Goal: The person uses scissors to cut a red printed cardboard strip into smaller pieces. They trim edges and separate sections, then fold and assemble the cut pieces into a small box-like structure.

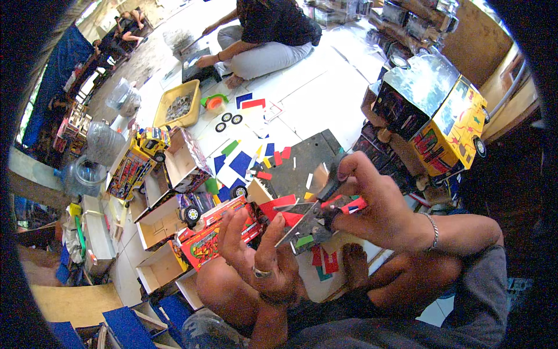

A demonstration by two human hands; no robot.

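Note:
My right hand (386,203), a bracelet on its wrist, is wrapped around the dark handles of a pair of scissors (326,191). The scissor blades are parted around a small red piece of sheet (276,206). My left hand (264,262), with a ring on one finger, steadies that red piece at its fingertips, partly hiding it. Just left of these fingers stands a red toy truck (216,235) with printed sides. Under the scissors lie red and green scraps (326,262), near my bare foot (354,262).
A dark cutting board (302,166) holds coloured offcuts. Beyond it are loose toy wheels (228,121) and a yellow basin (180,104). Yellow toy trucks stand left (136,163) and right (450,125). Open wooden truck boxes (160,224) line my left. Another person (264,41) sits ahead.

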